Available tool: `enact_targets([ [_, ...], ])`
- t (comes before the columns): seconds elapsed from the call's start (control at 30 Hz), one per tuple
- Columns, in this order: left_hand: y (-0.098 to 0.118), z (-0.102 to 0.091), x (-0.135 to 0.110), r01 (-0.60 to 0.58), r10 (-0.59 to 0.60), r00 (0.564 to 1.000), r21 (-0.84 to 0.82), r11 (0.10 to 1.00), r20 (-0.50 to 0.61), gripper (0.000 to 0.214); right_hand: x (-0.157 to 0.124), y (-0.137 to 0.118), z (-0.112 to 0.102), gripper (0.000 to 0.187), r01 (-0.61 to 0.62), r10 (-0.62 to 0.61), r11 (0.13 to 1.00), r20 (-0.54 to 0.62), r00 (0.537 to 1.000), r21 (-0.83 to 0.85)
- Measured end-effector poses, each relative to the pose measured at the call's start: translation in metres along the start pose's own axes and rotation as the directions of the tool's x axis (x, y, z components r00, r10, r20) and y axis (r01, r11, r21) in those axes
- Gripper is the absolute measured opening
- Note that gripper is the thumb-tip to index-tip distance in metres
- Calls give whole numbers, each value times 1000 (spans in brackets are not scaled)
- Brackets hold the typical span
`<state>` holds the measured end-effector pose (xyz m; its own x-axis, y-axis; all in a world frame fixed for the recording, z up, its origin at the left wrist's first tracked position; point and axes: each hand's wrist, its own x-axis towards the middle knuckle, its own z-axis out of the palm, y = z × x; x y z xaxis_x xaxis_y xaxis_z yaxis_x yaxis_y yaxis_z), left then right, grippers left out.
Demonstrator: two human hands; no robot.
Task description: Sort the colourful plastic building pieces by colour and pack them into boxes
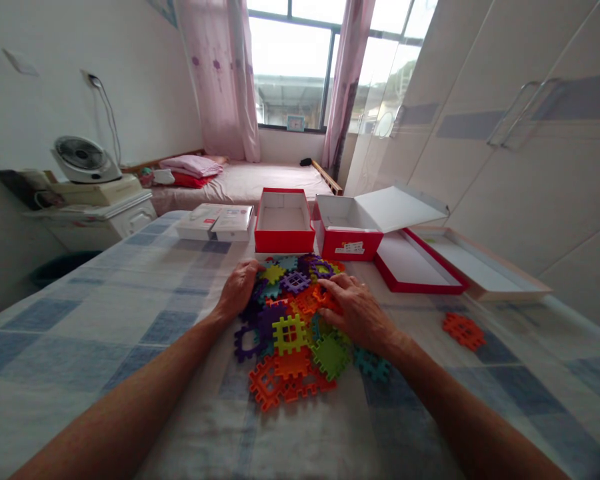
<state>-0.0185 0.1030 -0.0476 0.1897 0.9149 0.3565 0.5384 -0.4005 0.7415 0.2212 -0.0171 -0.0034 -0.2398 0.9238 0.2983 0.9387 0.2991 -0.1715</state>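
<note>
A heap of flat, toothed plastic building tiles (291, 332) in orange, green, purple, teal and yellow lies on a blue-and-white checked cloth. My left hand (239, 289) rests palm down on the heap's left side, fingers curled over the tiles. Over on the right side of the heap my right hand (357, 309) lies flat with its fingers spread across orange tiles. Neither hand has a tile lifted. One orange tile (463, 330) lies alone to the right.
Behind the heap stand an open red box (284, 235), a second red box with its white lid raised (347, 241), a red tray (419, 283) and a pale tray (485, 270). A white carton (216, 222) lies back left. Wardrobe doors at right, bed and fan beyond.
</note>
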Motion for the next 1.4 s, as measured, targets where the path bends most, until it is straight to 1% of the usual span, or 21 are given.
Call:
enact_targets([
  [0.1, -1, 0, 0, 17, -17, 1000, -4, 1000, 0, 60, -1, 2, -1, 36, -26, 26, 1000, -18, 1000, 7],
  [0.23, -2, 1, 1, 5, -5, 1000, -12, 1000, 21, 60, -3, 5, -3, 24, -63, 66, 997, -96, 993, 38],
  [0.3, -3, 1, 1, 11, -10, 1000, -18, 1000, 15, 61, -2, 6, -4, 21, -80, 91, 993, -138, 986, 88],
  [0.37, -3, 1, 1, 7, -7, 1000, -16, 1000, 11, 61, -2, 9, -5, 21, -94, 126, 979, -174, 977, 180],
  [0.47, -2, 1, 1, -11, 11, 1000, -7, 1000, 17, 61, -1, 16, -7, 21, -128, 220, 921, -220, 950, 368],
  [0.53, -1, 1, 1, -7, 7, 1000, -9, 1000, 14, 61, -1, 22, -7, 23, -186, 309, 853, -183, 933, 488],
  [0.6, 0, 0, 1, 5, -5, 1000, -14, 1000, 10, 61, -1, 29, -7, 25, -252, 372, 796, -116, 921, 550],
  [0.67, 1, 0, 1, 8, -8, 1000, -14, 1000, 11, 61, -1, 35, -5, 27, -275, 392, 788, -105, 914, 550],
  [0.8, 2, -1, 0, 9, -9, 1000, -17, 1000, 17, 60, -1, 44, 1, 31, -240, 372, 830, -180, 910, 503],
  [0.87, 2, -1, 0, 7, -7, 1000, -19, 1000, 16, 60, -1, 46, 3, 31, -235, 367, 845, -200, 908, 480],
  [0.93, 3, -1, 0, 1, -1, 1000, -10, 1000, 16, 60, -1, 48, 3, 29, -237, 375, 842, -209, 903, 484],
  [1.0, 3, -1, 0, -3, 3, 1000, -2, 1000, 14, 59, -2, 48, 2, 28, -259, 421, 787, -180, 889, 561],
  [1.07, 4, -1, 0, 5, -5, 1000, -5, 1000, 12, 58, -3, 48, 0, 28, -280, 475, 671, -108, 874, 687],
  [1.13, 5, -1, 0, 27, -27, 1000, -9, 1000, 5, 57, -3, 47, -2, 31, -288, 481, 556, -20, 876, 779],
  [1.17, 5, -1, 0, 39, -39, 999, -10, 999, 3, 57, -3, 47, -3, 32, -295, 471, 536, 10, 882, 791],
  [1.2, 6, -1, 0, 48, -48, 999, -9, 999, 1, 57, -3, 47, -2, 33, -305, 464, 556, 16, 886, 773],
  [1.23, 6, -1, 0, 52, -52, 999, -7, 999, 2, 57, -2, 48, -1, 32, -314, 461, 611, -3, 887, 727],
  [1.3, 6, -1, 0, 50, -50, 999, -6, 999, 3, 58, -1, 50, 2, 29, -317, 444, 749, -87, 892, 582],
  [1.33, 6, -1, -1, 48, -48, 999, -5, 999, 4, 59, -1, 52, 3, 28, -305, 426, 801, -132, 895, 515],
  [1.37, 6, -1, -1, 46, -46, 999, -4, 999, 4, 59, -1, 53, 3, 27, -287, 405, 833, -168, 899, 474],
  [1.4, 6, -1, -1, 44, -44, 999, -3, 999, 2, 60, -1, 53, 2, 27, -271, 394, 842, -189, 899, 466],
])
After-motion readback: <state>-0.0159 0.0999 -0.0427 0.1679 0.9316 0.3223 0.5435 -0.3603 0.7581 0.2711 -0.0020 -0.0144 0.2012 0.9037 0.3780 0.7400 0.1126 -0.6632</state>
